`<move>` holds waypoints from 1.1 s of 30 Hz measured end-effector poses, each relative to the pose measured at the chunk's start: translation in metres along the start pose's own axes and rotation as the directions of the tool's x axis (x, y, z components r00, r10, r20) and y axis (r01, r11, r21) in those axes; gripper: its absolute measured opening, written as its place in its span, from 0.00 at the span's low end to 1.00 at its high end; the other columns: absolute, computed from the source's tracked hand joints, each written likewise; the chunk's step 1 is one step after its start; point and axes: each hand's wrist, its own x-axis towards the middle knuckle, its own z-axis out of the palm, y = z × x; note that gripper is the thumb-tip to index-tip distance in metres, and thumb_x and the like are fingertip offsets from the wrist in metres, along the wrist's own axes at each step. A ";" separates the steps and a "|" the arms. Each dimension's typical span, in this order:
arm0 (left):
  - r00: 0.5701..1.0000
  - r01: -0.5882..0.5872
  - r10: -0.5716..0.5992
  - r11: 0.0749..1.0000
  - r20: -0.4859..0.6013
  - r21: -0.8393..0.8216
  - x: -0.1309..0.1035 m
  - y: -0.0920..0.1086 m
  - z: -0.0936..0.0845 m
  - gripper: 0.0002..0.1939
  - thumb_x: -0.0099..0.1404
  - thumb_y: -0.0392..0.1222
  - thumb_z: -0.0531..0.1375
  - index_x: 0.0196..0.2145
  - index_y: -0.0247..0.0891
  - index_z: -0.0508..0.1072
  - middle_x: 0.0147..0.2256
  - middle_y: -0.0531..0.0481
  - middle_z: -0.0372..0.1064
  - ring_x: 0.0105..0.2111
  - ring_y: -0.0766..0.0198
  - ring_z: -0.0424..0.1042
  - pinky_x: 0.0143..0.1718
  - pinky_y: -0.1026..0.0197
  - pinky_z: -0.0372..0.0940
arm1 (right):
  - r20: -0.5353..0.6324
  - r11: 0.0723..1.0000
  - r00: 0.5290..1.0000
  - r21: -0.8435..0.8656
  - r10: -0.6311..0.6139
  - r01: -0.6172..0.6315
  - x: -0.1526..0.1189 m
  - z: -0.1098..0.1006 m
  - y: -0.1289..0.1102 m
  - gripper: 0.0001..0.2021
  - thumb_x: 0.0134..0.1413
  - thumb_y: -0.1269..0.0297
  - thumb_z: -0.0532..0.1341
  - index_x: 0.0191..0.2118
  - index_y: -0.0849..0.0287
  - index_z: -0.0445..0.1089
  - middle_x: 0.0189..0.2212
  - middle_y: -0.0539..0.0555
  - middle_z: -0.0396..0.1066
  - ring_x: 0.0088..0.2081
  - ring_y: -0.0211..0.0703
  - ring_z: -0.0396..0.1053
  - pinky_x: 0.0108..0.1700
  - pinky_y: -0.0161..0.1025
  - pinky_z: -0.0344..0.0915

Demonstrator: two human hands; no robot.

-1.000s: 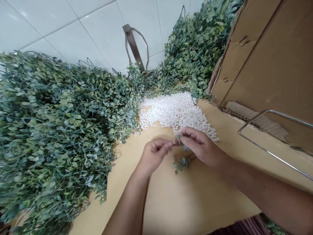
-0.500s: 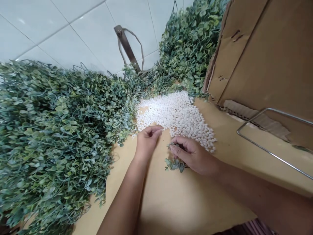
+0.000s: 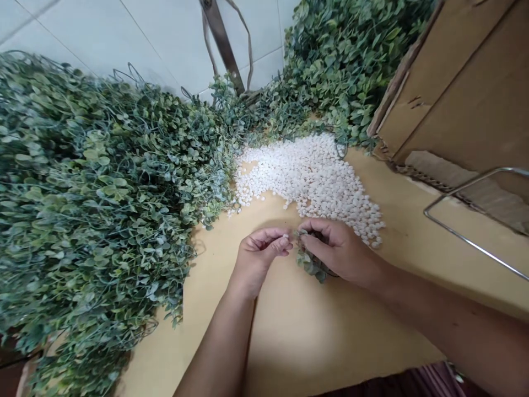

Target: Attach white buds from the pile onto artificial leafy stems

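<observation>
Between the thumb and fingertips of my left hand (image 3: 260, 253) is pinched a tiny white piece (image 3: 285, 236), like those in the pile. My right hand (image 3: 339, 245) is closed around an artificial leaf sprig (image 3: 311, 264), whose green leaves stick out below and left of the fingers; the rest of it is hidden in the palm. The fingertips of both hands are close together over the tan work surface (image 3: 289, 331). Just beyond them lies a spread of small white pieces (image 3: 314, 171), too small to make out in detail.
Artificial greenery is heaped in a large pile (image 3: 103, 193) on the left and another pile (image 3: 347, 66) at the back right. A cardboard box (image 3: 467, 82) and a bent metal wire frame (image 3: 467, 237) stand at the right. A metal strip (image 3: 223, 44) leans against the tiled wall (image 3: 165, 33).
My left hand has drawn back from the white pile with a small white piece and come near the right hand's sprig. The camera view has shifted downward and left.
</observation>
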 end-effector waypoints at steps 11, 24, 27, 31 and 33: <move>0.999 -0.027 0.027 1.000 -0.019 -0.015 0.000 -0.002 0.000 0.13 0.38 0.42 0.72 0.24 0.37 0.78 0.20 0.54 0.73 0.20 0.73 0.68 0.24 0.70 0.66 | -0.008 0.957 0.988 -0.248 -0.156 0.149 -0.003 0.002 -0.001 0.09 0.52 0.69 0.53 0.26 0.62 0.70 0.21 0.50 0.68 0.24 0.34 0.62 0.26 0.33 0.57; 0.997 -0.020 0.023 0.999 -0.072 0.042 -0.002 0.001 0.006 0.12 0.37 0.41 0.72 0.22 0.36 0.78 0.19 0.54 0.73 0.19 0.72 0.67 0.25 0.67 0.67 | -0.080 0.947 0.981 -0.288 -0.175 0.146 -0.004 0.002 -0.001 0.08 0.51 0.69 0.54 0.24 0.59 0.65 0.20 0.49 0.64 0.24 0.35 0.61 0.27 0.34 0.56; 0.997 -0.021 0.022 0.999 -0.070 0.025 -0.002 0.001 0.007 0.13 0.36 0.41 0.73 0.22 0.36 0.78 0.19 0.54 0.73 0.19 0.73 0.67 0.24 0.68 0.67 | -0.088 0.948 0.980 -0.283 -0.178 0.147 -0.005 0.003 -0.001 0.07 0.50 0.69 0.53 0.24 0.59 0.64 0.20 0.49 0.63 0.23 0.35 0.60 0.26 0.35 0.56; 0.998 -0.013 0.014 1.000 -0.064 0.022 -0.002 0.000 0.006 0.13 0.35 0.41 0.73 0.22 0.36 0.78 0.19 0.54 0.73 0.19 0.72 0.67 0.24 0.68 0.67 | -0.103 0.944 0.975 -0.291 -0.196 0.158 -0.004 0.003 -0.002 0.07 0.50 0.69 0.54 0.23 0.59 0.63 0.19 0.49 0.62 0.23 0.36 0.60 0.27 0.35 0.56; 0.998 -0.014 0.016 1.000 -0.064 0.027 -0.002 0.000 0.006 0.13 0.36 0.41 0.73 0.22 0.36 0.78 0.19 0.53 0.73 0.19 0.72 0.67 0.25 0.68 0.67 | -0.104 0.943 0.975 -0.292 -0.197 0.159 -0.004 0.003 -0.002 0.07 0.50 0.69 0.54 0.23 0.59 0.63 0.19 0.49 0.63 0.23 0.36 0.60 0.27 0.35 0.56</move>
